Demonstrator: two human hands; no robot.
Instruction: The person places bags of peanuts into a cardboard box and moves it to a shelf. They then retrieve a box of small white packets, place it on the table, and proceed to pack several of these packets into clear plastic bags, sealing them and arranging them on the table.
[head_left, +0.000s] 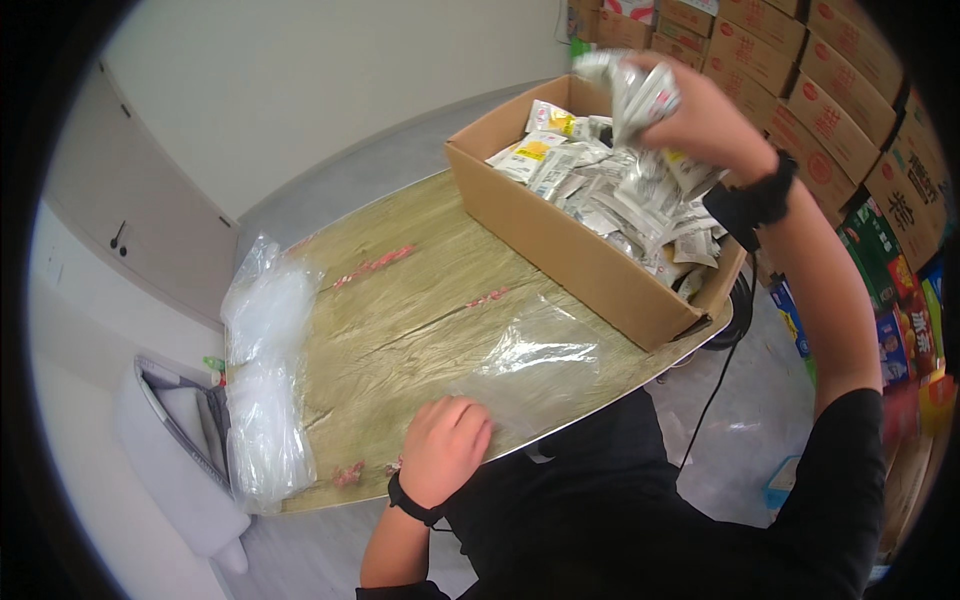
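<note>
My right hand is raised over the far right end of an open cardboard box. It grips several small silvery-white packets, a little blurred. Loose packets of the same kind fill the box, some with yellow printed panels. My left hand rests at the near edge of the table with its fingers curled. Flat beside those fingers lies a clear plastic bag; whether they pinch its edge is hidden.
A stack of clear plastic bags lies along the left end of the wood-patterned table. Printed cartons are piled at the right. A black cable hangs beyond the table's right edge. A grey cushioned item stands lower left.
</note>
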